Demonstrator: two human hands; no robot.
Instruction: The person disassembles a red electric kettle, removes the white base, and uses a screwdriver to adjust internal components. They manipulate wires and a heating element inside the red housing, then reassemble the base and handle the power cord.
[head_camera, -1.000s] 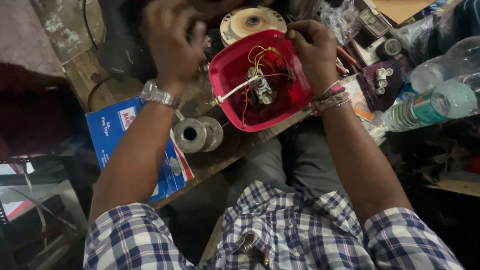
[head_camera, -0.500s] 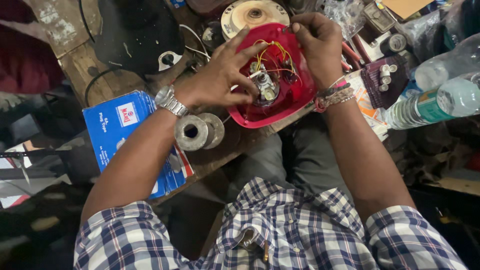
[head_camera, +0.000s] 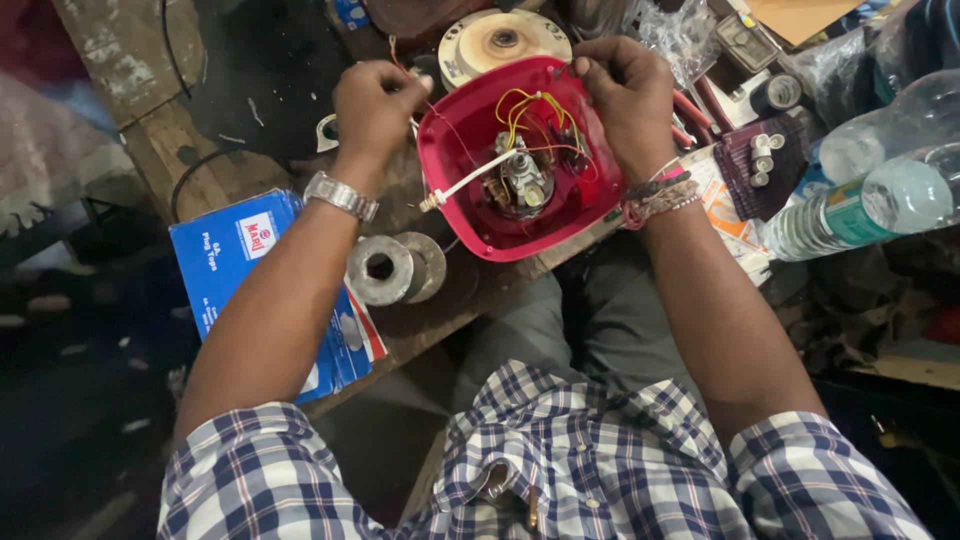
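A red plastic appliance housing (head_camera: 470, 215) lies open side up on the wooden bench, with a small motor (head_camera: 520, 180) and yellow and red wires inside. A white cable (head_camera: 465, 185) runs out through its left wall. My left hand (head_camera: 372, 105) is closed just left of the housing, pinching a thin red wire that leads into it. My right hand (head_camera: 628, 100) grips the housing's far right rim, fingers curled over the edge. A metal watch sits on my left wrist, and thread bands circle the right.
A blue cardboard box (head_camera: 240, 260) lies at the left bench edge, with two grey metal rings (head_camera: 395, 267) beside it. A cream disc (head_camera: 500, 40) sits behind the housing. Plastic bottles (head_camera: 865, 200) and a dark tray of small white parts (head_camera: 765, 160) crowd the right.
My left hand was up left of the housing, reached onto the motor and wires, and has now drawn back left holding a thin wire. My right hand stayed on the rim.
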